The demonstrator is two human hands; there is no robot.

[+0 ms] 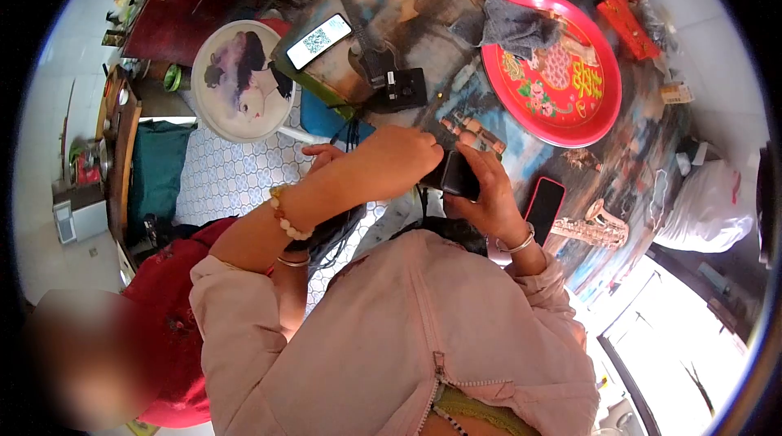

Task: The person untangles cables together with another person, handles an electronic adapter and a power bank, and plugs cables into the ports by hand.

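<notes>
Above table (521,160), right hand (491,190) clasps one black device (459,176); left hand (419,155) curled, contents unclear; two phones (318,41) (545,206) nearby.

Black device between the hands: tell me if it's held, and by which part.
The right hand holds the black device by its right-hand side, between thumb and fingers. The left hand is at its opposite side; what that hand grasps can't be told.

Black device (461,177); red tray (600,120) with yellow characters and pink flowers, upper right; grey cloth (518,27); pale pink jacket (358,330); cream round seat (210,114) with purple-and-black portrait, upper left; blue-and-white patterned floor (220,175)
</notes>
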